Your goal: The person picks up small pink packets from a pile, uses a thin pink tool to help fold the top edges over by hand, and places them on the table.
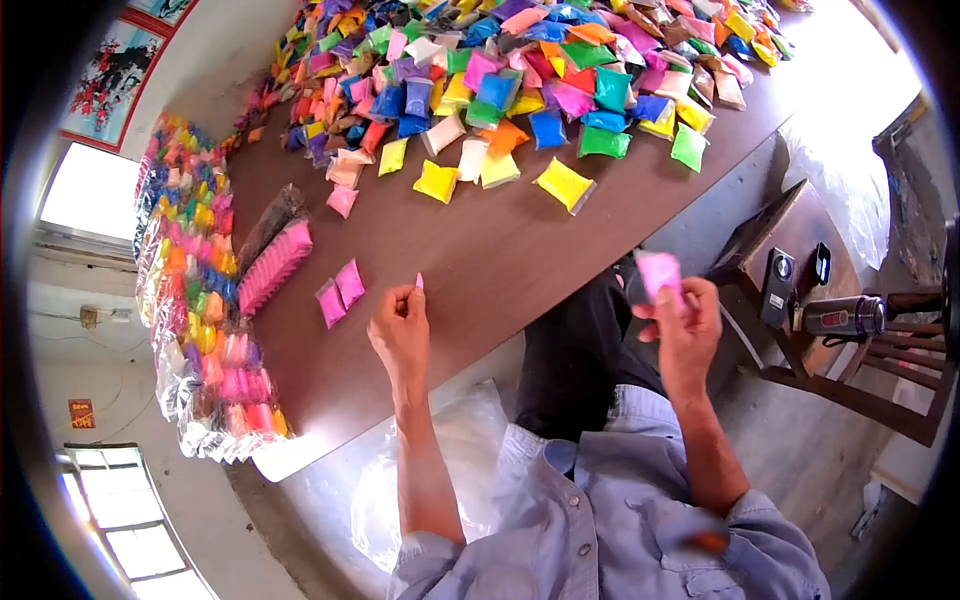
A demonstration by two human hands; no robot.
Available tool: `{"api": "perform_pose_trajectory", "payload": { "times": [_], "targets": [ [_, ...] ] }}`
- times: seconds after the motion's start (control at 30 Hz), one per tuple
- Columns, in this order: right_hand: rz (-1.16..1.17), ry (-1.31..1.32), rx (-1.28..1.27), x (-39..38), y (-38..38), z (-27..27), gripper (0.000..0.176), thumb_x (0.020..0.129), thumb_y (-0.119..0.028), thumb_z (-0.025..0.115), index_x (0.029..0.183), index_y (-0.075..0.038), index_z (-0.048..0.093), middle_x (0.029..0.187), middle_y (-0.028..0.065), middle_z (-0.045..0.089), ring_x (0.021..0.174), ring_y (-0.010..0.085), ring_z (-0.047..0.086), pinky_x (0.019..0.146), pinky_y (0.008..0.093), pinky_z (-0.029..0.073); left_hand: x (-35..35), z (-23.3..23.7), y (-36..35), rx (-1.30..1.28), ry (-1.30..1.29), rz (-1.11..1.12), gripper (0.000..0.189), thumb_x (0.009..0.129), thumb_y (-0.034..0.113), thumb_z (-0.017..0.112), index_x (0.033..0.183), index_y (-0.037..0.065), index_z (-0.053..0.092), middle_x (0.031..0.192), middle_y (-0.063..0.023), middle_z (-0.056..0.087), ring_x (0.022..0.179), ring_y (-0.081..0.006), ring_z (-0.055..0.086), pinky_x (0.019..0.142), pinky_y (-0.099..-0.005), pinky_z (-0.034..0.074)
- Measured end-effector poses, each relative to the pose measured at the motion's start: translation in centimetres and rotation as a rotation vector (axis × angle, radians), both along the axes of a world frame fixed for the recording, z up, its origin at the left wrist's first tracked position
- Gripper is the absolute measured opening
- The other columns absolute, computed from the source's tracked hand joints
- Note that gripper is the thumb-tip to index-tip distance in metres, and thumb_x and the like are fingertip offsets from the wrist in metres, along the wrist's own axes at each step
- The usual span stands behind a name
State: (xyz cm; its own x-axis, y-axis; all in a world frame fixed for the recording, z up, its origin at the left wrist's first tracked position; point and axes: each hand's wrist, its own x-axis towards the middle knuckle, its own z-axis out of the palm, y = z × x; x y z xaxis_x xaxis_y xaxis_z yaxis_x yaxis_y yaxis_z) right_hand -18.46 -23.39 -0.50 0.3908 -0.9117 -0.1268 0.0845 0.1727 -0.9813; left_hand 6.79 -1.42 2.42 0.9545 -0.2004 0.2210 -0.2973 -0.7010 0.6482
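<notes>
My right hand is raised past the table's front edge, its fingers closed on a pink packet. Over the brown table is my left hand, fingers curled together, with a small pink tip showing at the fingertips; what it belongs to is too small to tell. Left of that hand, two magenta packets lie side by side. Farther left stands a row of pink packets packed closely in a clear bag. A yellow packet lies nearest to me in front of the big pile.
A large pile of coloured packets covers the table's far side. Bagged packets are stacked along the left edge. At the right, a wooden stool holds a dark device and a flask. Clear plastic hangs below the table.
</notes>
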Motion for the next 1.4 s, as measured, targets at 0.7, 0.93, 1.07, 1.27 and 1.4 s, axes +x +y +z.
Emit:
{"api": "perform_pose_trajectory", "payload": {
  "times": [0.7,0.93,1.07,1.27,1.4],
  "targets": [
    [0.344,-0.01,-0.084,4.8,7.1,-1.1,0.025,0.101,0.004,0.072,0.125,0.002,0.064,0.123,0.0054,0.064,0.104,0.0074,0.067,0.088,0.0214,0.057,-11.1,0.8,-3.2,-0.082,-0.041,-0.48,0.012,0.095,0.008,0.082,0.106,0.004,0.079,0.088,-0.0137,0.075,0.075,-0.0301,0.075,0.068,-0.0407,0.059],
    [0.34,0.123,0.037,6.2,7.0,-0.1,0.031,0.098,-0.007,0.08,0.123,0.002,0.063,0.105,0.0062,0.071,0.09,0.0102,0.07,0.078,0.024,0.058,-10.4,-1.0,-2.9,-0.021,-0.171,-0.55,0.011,0.096,0.006,0.078,0.106,0.006,0.078,0.089,-0.0113,0.074,0.077,-0.0334,0.073,0.067,-0.0432,0.058],
    [0.336,0.133,0.078,6.9,6.8,0.1,0.029,0.096,-0.011,0.08,0.116,0.003,0.064,0.096,0.009,0.075,0.085,0.0109,0.07,0.077,0.0266,0.057,-9.6,-1.2,-3.1,0.033,-0.195,-0.516,0.008,0.098,0.01,0.076,0.106,0.008,0.078,0.089,-0.0102,0.073,0.076,-0.0345,0.072,0.066,-0.0448,0.058],
    [0.326,0.224,-0.002,7.1,6.9,-0.7,0.032,0.091,-0.012,0.081,0.112,0.002,0.062,0.094,0.0112,0.074,0.084,0.0136,0.07,0.077,0.0301,0.057,-7.7,-0.9,-4.5,0.122,-0.187,-0.476,0.008,0.097,0.008,0.077,0.104,0.006,0.077,0.09,-0.0148,0.074,0.076,-0.0362,0.074,0.066,-0.0425,0.058],
    [0.322,0.235,-0.003,7.1,7.0,-0.8,0.032,0.09,-0.013,0.081,0.111,0.001,0.062,0.093,0.0107,0.073,0.082,0.0146,0.069,0.077,0.0308,0.056,-6.1,-0.2,-5.4,0.097,-0.151,-0.505,0.006,0.096,0.006,0.076,0.102,0.005,0.078,0.091,-0.0144,0.074,0.078,-0.0355,0.074,0.068,-0.0418,0.058]
  ]
}}
